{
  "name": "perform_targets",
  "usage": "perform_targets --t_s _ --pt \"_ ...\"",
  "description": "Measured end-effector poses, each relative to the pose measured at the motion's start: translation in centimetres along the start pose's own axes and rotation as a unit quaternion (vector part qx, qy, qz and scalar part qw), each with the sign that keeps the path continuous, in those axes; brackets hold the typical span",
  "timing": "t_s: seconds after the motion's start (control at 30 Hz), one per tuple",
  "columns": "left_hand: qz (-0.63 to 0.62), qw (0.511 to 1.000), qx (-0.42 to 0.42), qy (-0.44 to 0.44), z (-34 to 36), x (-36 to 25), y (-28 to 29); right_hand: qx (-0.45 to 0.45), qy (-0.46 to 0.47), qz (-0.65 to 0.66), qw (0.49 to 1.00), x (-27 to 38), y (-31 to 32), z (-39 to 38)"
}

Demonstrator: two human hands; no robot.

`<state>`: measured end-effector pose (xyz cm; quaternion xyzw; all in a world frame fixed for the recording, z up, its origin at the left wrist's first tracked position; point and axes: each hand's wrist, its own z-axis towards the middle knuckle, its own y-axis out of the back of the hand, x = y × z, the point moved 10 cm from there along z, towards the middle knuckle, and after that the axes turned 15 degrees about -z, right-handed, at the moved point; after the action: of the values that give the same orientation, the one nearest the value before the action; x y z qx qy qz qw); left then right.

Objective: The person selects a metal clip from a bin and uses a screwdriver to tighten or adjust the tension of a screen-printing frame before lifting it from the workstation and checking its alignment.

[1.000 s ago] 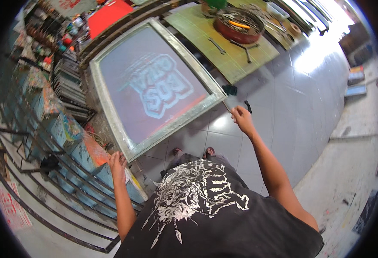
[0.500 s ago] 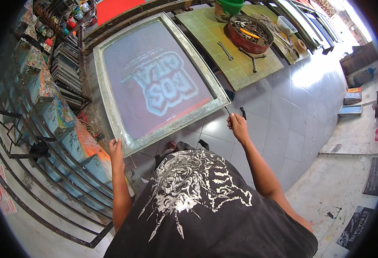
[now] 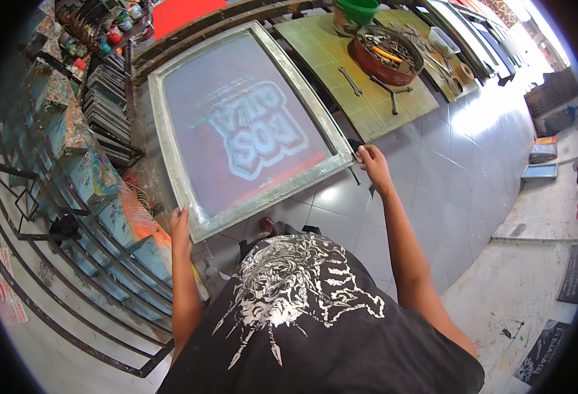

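A large rectangular printing screen with violet-grey translucent mesh point(image 3: 236, 121) lies slantwise in front of the person, left of the scene's middle, its near edge jutting toward the body over the grey tiled floor point(image 3: 446, 171). Pale blue block lettering point(image 3: 268, 134) marks the mesh, and pale, blotchy, grey-green bars point(image 3: 273, 192) frame it. The left hand point(image 3: 180, 230) is at the near left corner, fingers together and curled around the bar, thumb along its outer side; its underside is hidden. The right hand point(image 3: 375, 167) is at the near right corner, fingers bent in toward the thumb; whether it pinches the bar or something small there cannot be told. A thin dark rod point(image 3: 355, 176) hangs just beside it, below the corner. The bars look stiff and probably carry most of the weight; the whole seems awkward through breadth more than heaviness. The mesh looks taut and thin, likely easily dented or torn, so the bars are the safe hold, best near both corners, where smooth patches might slip. To the far right, a yellow-green flat board point(image 3: 368, 119) bears a round red metal pan point(image 3: 382, 73) and a silver spanner point(image 3: 350, 81).
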<state>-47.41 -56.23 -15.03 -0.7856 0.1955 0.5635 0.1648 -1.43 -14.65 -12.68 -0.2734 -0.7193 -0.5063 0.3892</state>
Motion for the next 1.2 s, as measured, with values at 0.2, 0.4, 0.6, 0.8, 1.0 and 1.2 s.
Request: perform_targets --t_s 0.2,0.4,0.6,0.8,1.0,1.2 --pt "0.198 0.973 -0.097 -0.069 -0.2 -5.1 -3.4 0.048 0.12 -0.1 0.987 4.0 -3.0 4.2" --pt "0.062 0.997 0.039 -0.009 1.4 -9.6 -0.7 0.178 0.156 0.113 0.965 15.1 2.6 -0.4" --pt "0.072 0.996 0.041 -0.015 -1.8 -15.1 0.4 0.117 0.256 0.073 0.957 24.9 7.4 -4.6" --pt "0.093 0.958 -0.022 -0.269 -6.9 -23.4 0.4 0.208 0.251 0.169 0.93 24.1 5.6 -8.1" --pt "0.285 0.813 -0.206 -0.464 -9.0 -42.3 4.9 0.179 0.375 -0.001 0.91 28.6 4.2 -8.2" --pt "0.479 0.581 -0.32 -0.575 -20.4 -68.3 9.9 -0.457 0.594 -0.275 0.602 52.3 22.8 -18.5"
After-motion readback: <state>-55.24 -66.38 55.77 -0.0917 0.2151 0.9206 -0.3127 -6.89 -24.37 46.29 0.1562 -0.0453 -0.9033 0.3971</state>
